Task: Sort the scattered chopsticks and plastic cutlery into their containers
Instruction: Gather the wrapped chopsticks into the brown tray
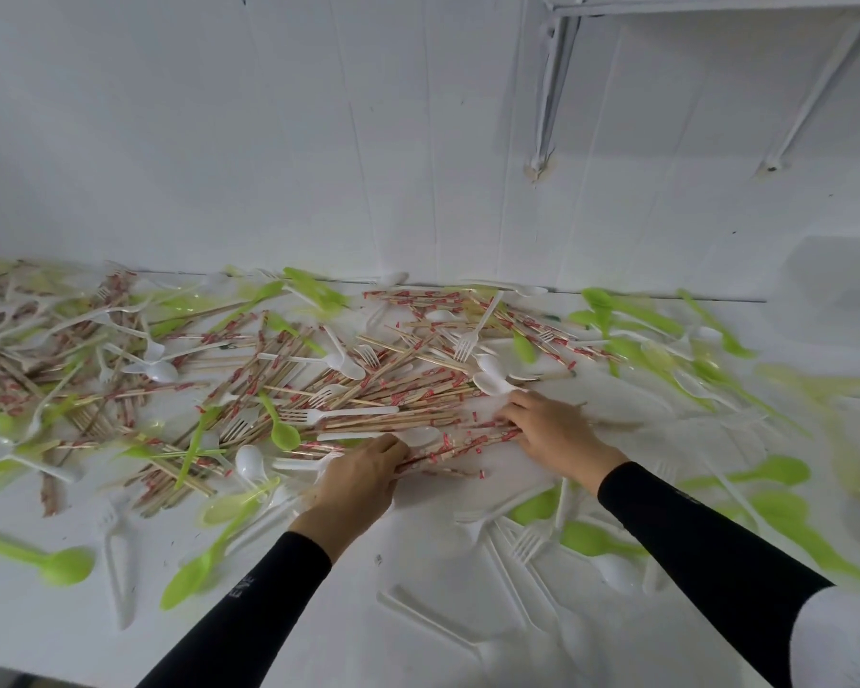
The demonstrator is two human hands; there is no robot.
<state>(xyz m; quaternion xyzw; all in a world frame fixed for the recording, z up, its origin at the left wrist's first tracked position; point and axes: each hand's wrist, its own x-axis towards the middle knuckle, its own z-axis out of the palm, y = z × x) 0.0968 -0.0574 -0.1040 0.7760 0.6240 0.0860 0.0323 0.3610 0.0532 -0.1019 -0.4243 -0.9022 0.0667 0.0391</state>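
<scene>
A wide heap of wrapped wooden chopsticks (378,389) with red-printed sleeves covers the white table (418,578), mixed with white plastic forks (318,415), white spoons (492,383) and green spoons (283,432). My left hand (356,481) is closed around one end of a small bundle of chopsticks (460,446) lying near the front of the heap. At the bundle's other end my right hand (549,429) presses down on it with curled fingers. Both arms wear black sleeves. No container is in view.
More green spoons (631,315) and white cutlery (527,543) lie scattered right and front. A white wall (318,141) rises directly behind the table, with a bracketed shelf (716,7) at top right. The table's front edge runs at bottom left.
</scene>
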